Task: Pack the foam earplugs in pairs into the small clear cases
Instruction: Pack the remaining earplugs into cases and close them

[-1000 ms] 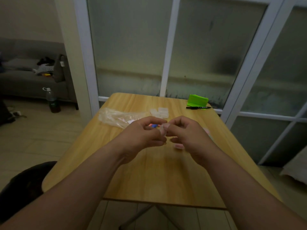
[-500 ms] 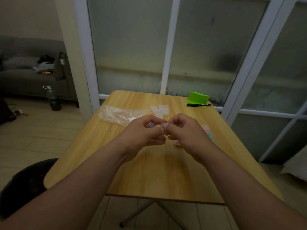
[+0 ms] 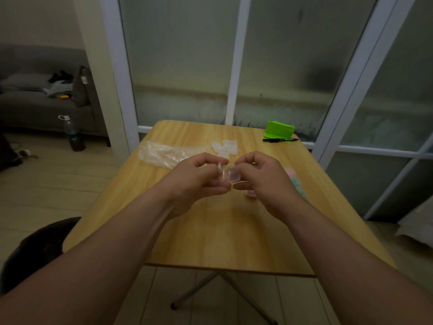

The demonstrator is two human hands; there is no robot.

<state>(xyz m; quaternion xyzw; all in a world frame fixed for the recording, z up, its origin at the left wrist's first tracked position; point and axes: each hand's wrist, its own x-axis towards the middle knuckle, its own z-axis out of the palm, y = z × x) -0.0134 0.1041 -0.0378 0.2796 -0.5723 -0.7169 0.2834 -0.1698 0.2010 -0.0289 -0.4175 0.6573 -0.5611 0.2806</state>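
I have both hands up over the table (image 3: 234, 231), close together. The left hand (image 3: 196, 178) and the right hand (image 3: 264, 180) each pinch one side of a case (image 3: 230, 175) with thumb and curled fingers. The case sits in the gap between the two hands, off the wood. I think I hold it with both hands because it is tiny and slippery, and one hand has to steady it while the other works the lid. A clear flap stands up at its left edge. That may be the lid, swung open, but I can't be sure in this dim light.

The case is a little box with round corners. It is see-through, with a soft pink look inside. That could be foam inside or just my skin showing through. I can't tell.

More cases (image 3: 225, 146) lie in a small heap at the far side of the table, just past my hands, so I can reach one fast. A crumpled clear bag (image 3: 161, 154) lies to their left. The earplugs (image 3: 295, 181), pink and green, lie by my right hand, partly hidden behind it. That is handy, as the right hand can grab a pair with a short reach. A pen (image 3: 280, 139) and a green thing (image 3: 280, 130) sit at the far right corner, out of the way.
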